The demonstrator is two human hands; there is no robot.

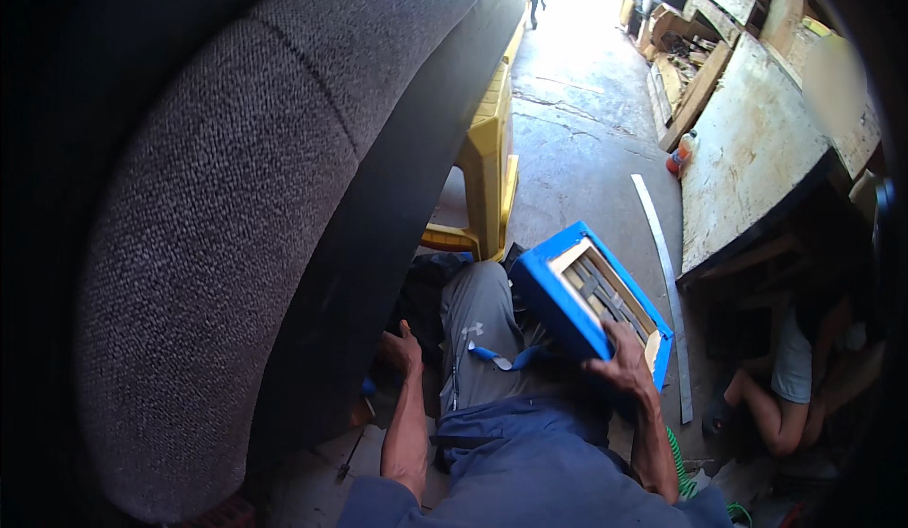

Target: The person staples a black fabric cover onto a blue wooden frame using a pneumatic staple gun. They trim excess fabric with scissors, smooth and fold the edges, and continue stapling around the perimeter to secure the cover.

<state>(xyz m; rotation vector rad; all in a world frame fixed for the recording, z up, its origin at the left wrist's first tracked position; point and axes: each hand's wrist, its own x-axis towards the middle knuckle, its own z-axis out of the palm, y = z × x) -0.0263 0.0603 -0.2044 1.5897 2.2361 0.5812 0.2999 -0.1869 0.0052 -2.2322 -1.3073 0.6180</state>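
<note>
My right hand (624, 358) grips the near edge of a small blue-covered seat frame (558, 291). The frame is tilted above my right leg, its underside turned up, showing a pale wooden rim and dark crossed straps. Close to the dark side panel (350, 272) of a large grey upholstered piece, my left hand (405, 350) has its thumb raised. Its other fingers are mostly hidden at the panel's edge. A blue strip of cloth (501, 360) lies across my lap.
A yellow plastic stool (490, 149) stands ahead. A long pale strip (667, 291) lies on the floor at right, near a leaning board (747, 140) and an orange-red bottle (681, 152). Another person (793, 367) sits low at far right. A green coiled hose (679, 466) is near my right elbow.
</note>
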